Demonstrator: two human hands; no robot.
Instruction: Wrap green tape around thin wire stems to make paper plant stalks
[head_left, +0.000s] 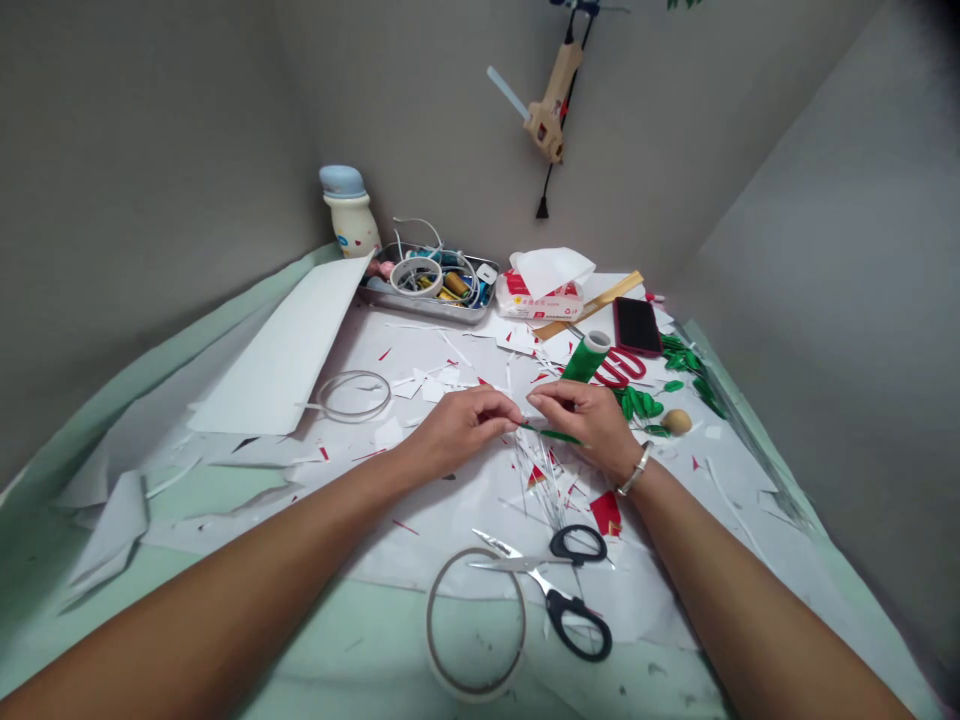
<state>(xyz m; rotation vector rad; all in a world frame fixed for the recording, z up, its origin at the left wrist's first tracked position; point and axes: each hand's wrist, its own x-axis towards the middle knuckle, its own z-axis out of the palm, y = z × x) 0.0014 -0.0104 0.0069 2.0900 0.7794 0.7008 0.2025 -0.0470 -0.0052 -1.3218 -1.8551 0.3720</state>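
Left hand, right hand on green strip

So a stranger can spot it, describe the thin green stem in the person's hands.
On the white paper strewn with scraps, find the person's left hand and right hand, meeting mid-sheet. Between them lies a thin green stem, pinched at the left fingertips. Unlike the loose green leaves and the fat green roll beyond, it is slender and held.
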